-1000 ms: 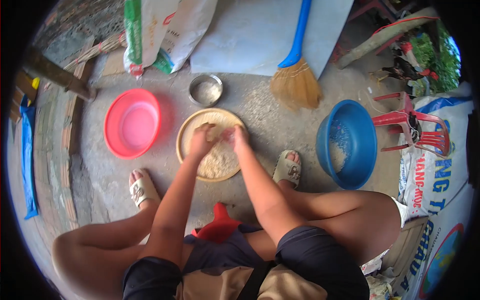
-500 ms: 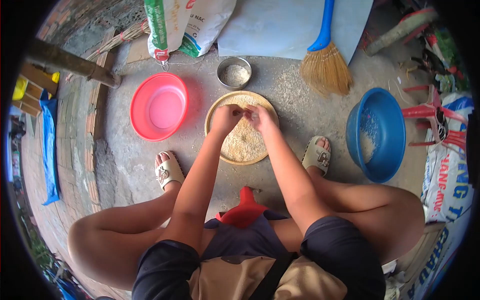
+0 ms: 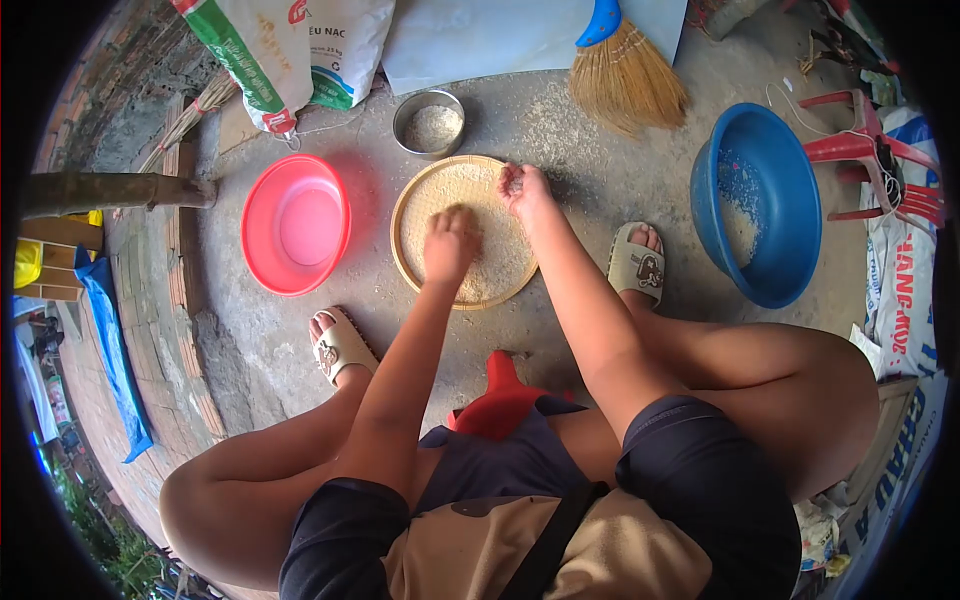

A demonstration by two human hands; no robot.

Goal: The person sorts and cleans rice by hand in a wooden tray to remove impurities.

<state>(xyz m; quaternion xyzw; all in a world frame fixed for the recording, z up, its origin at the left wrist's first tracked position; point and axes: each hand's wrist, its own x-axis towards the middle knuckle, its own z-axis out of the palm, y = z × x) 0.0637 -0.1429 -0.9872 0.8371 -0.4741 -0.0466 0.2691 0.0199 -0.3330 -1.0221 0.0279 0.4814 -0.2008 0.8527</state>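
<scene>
A round woven tray (image 3: 408,268) with pale grain spread over it lies on the concrete between my feet. My left hand (image 3: 453,240) is over the grain near the tray's middle, touching or just above it; its fingertips are smeared by motion. At the tray's upper right rim is my right hand (image 3: 524,190), its fingers curled together; whatever they hold is too small to make out. Just beyond the tray stands a metal bowl (image 3: 429,124) with some grain inside.
To the left sits a pink basin (image 3: 297,225); to the right, a blue basin (image 3: 757,205) with grain scraps. A straw broom (image 3: 628,80), printed sacks (image 3: 260,60) and a red plastic chair (image 3: 850,150) stand farther out. Grain is scattered on the floor beyond the tray.
My hands, close together over the tray before, have parted. The left has moved down over the grain, the right out to the rim. The camera view has shifted and turned slightly.
</scene>
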